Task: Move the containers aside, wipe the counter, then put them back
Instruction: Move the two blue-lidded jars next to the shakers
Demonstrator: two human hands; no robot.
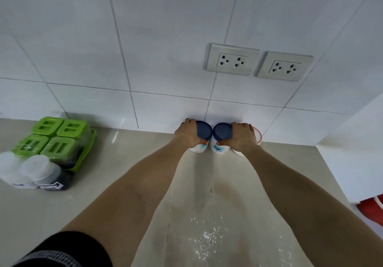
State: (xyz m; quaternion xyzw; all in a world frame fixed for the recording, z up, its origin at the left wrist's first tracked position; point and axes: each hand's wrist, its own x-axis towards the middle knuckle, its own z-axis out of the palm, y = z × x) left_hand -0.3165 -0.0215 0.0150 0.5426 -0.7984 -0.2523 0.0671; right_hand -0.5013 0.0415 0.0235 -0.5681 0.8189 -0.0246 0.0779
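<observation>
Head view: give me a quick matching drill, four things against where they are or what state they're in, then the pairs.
Things:
1. Sugar jar
2. Green-lidded containers
3. White powder
4. Wall sockets

Places or states:
A. Spilled on the counter, near edge
B. On the tiled wall, nothing plugged in
C. Far left, four in a green tray
D. At the wall, in the right hand's grip, beside the other blue-lidded jar held by the left hand

Pairs: 1-D, 2-C, 3-A, 4-B

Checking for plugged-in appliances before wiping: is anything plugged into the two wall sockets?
No: both wall sockets show bare holes, with no plug or cord in either.
</observation>
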